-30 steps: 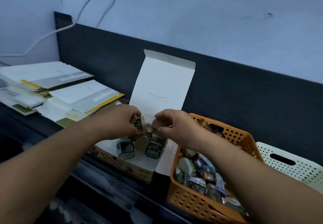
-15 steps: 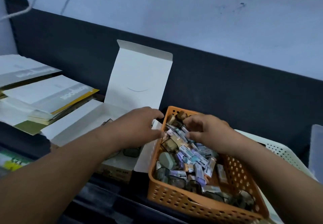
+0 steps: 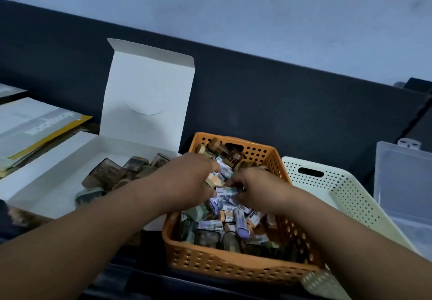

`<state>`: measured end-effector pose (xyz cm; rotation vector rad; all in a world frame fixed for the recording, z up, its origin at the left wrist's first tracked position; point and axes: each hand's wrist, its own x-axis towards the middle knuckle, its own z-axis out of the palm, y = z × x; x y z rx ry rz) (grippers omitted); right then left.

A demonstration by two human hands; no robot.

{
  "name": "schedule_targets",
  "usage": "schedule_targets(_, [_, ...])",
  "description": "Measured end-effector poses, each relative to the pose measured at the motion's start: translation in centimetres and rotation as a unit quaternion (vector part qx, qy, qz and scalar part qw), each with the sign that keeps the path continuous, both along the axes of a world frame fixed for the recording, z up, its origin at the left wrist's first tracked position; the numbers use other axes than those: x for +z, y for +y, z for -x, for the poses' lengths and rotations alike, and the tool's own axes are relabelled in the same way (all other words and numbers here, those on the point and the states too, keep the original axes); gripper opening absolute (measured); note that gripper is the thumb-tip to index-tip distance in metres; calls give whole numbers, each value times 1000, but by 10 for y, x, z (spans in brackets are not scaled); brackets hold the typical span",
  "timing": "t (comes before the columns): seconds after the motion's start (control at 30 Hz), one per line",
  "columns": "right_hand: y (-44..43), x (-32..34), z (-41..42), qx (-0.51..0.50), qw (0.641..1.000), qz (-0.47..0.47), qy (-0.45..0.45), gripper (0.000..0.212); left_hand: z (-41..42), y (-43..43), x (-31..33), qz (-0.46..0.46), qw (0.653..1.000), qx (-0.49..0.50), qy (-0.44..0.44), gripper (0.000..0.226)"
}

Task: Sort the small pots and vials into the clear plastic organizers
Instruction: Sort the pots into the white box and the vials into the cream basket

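An orange perforated basket [image 3: 233, 268] in the middle holds several small labelled vials [image 3: 236, 218] and dark pots [image 3: 207, 239]. Both my hands are inside it, near its far half. My left hand [image 3: 187, 182] curls its fingers and thumb round a small orange-and-white vial [image 3: 214, 180]. My right hand [image 3: 256, 188] pinches a white-labelled vial [image 3: 225, 192] lying on the pile. An open white cardboard box [image 3: 46, 178] to the left holds several dark pots [image 3: 109, 174]. A clear plastic organizer [image 3: 404, 182] stands at the far right.
A cream perforated basket [image 3: 339, 189] sits between the orange basket and the clear organizer. The white box's lid [image 3: 147, 94] stands upright against a dark back panel [image 3: 280, 112]. Stacked booklets [image 3: 35, 126] lie at the far left.
Both hands left the white box and moved right into the orange basket. They have since come closer together over the vials. The view has shifted right, bringing the clear organizer in.
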<state>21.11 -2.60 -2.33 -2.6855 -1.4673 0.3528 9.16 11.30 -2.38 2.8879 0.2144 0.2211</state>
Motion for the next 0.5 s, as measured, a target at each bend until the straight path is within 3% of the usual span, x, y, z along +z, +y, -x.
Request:
schedule_targets(0.13, [-25,16,-12,-60,991,-107,57,9,-9,-13,5,6,1000,-24,-3,48])
schedule_targets(0.27, [-56,30,-20,-97,977,-188,24,10,-31,-29,8,39,995,-53,72,43])
schedule_targets(0.43, [-90,26,-20,-121,969,-214,26,12,-58,-49,-1,6,981,-81,175,40])
schedule_targets(0.5, [-101,24,-21,-122,965,-229,24,11,-64,-53,-4,-1,980,-73,187,28])
